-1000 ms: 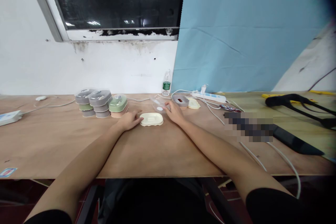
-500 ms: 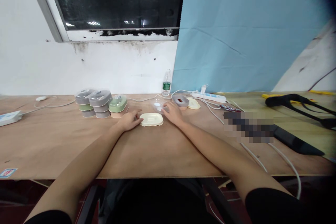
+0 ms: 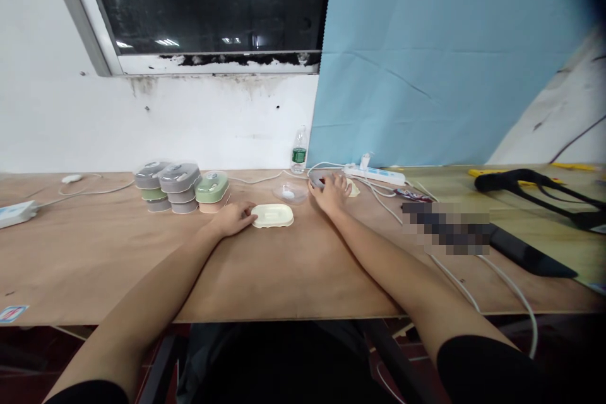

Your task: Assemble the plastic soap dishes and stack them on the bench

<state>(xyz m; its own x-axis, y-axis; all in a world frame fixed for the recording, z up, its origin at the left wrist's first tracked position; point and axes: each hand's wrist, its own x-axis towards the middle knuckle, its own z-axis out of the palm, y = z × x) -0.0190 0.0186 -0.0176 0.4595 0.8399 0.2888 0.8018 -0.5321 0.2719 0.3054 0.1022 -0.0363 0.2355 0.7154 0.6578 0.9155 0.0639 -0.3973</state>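
My left hand point(image 3: 233, 218) rests on the table, its thumb touching the left end of a cream oval plastic tray or lid point(image 3: 273, 214). The fingers are loosely bent and apart, not closed round it. Over a grey plastic container point(image 3: 316, 178) is my right hand point(image 3: 332, 194), fingers spread and hiding much of it. Something dark red shows inside the container. Between the hands, behind the cream piece, lies a clear plastic lid point(image 3: 290, 192). A second cream piece point(image 3: 353, 188) is partly covered by the right hand.
Stacked lidded boxes in grey point(image 3: 180, 178) and green point(image 3: 213, 188) stand on the left. A water bottle point(image 3: 298, 151) is near the wall. At the right are a power strip point(image 3: 376, 174), loose white cables and a black strap-like frame point(image 3: 516, 182).
My right hand has moved right from the clear lid to the grey container and let the lid be. My left hand and the cream piece are almost unmoved.
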